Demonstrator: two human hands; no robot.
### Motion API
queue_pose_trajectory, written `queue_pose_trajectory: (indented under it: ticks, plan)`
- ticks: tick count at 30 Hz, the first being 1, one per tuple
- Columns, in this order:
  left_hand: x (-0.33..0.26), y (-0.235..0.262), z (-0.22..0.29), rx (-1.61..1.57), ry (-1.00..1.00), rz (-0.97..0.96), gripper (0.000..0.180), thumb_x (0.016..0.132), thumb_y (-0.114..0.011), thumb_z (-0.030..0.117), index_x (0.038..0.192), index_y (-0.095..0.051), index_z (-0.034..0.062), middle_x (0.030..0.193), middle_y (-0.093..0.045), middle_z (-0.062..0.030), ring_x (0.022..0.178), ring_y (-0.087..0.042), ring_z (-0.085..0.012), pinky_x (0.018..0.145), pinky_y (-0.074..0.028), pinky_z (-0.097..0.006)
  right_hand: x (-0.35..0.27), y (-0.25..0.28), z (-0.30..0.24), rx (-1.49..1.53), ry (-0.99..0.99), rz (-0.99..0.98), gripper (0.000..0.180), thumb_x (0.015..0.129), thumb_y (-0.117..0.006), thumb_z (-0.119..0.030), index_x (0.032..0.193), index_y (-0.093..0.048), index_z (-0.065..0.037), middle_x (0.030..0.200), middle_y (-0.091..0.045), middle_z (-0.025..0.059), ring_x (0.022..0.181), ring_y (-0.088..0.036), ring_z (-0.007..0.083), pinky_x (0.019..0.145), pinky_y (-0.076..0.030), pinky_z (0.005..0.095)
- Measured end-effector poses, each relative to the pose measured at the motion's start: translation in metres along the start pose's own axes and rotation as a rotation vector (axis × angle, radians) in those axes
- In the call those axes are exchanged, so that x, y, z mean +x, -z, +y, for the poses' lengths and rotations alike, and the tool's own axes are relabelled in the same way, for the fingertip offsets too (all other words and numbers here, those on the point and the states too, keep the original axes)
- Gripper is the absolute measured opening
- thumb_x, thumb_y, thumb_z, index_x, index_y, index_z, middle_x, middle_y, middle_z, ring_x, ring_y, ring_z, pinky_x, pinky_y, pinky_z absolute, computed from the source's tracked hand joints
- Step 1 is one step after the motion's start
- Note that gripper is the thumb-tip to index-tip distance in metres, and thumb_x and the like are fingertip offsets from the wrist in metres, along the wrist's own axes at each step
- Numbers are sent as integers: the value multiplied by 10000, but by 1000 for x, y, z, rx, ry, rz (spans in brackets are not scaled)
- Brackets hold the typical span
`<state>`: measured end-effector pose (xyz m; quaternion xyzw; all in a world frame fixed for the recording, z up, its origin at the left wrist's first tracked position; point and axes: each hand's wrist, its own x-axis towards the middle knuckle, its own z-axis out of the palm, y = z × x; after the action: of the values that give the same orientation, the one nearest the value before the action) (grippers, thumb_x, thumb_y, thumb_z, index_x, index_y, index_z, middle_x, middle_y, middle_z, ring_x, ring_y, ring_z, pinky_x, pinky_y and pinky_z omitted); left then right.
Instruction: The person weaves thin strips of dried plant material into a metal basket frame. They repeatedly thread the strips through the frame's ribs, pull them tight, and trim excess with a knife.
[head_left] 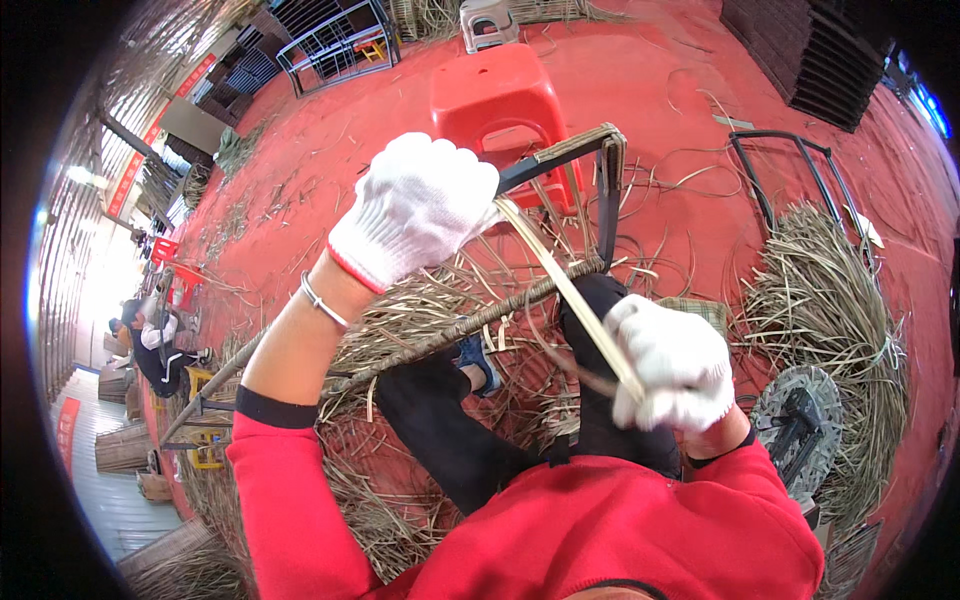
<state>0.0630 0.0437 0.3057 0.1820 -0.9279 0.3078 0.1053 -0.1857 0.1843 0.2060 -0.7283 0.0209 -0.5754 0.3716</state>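
Both my hands wear white knitted gloves. My left hand [420, 205] is closed in a fist at the end of a black bar of a metal frame [607, 205], with a pale flat plant-fibre strip [560, 280] coming out beside its fingers. That strip runs taut down to my right hand [670, 360], which is closed on its other end and slightly blurred. Brown strips are wound round the frame's upper corner and its long lower rod [470, 325]. The frame lies across my legs. What the left fingers wrap round underneath is hidden.
A red plastic stool [495, 90] stands just beyond the frame. Bundled strips [820, 300] lie at right, near another black frame [790, 140] and a round grey-patterned object [797, 425]. Loose strips litter the red floor. Another person [155, 340] sits far left.
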Motion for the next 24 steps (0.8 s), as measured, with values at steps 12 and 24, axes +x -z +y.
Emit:
queue_pose_trajectory:
  ticks: [12,24]
  plan:
    - [-6,-57,-41,-865,404,-97,510,1039,-509,425,872,-699,-17,751,-677,-169,724,-648,-306,716,-506,-409,38,-51,170,492,-614,829,437,1077,-555,-186,1468,-500,1,1327,-608,63,1182,-557,121,1056,-431,301]
    - [-4,-95,-58,-836,691,-842,484,1006,-564,452,916,-733,8,860,-739,-98,759,-665,-185,721,-527,-356,57,-35,211,261,-306,584,225,990,-551,66,1180,-661,18,989,-698,24,912,-647,130,840,-538,267]
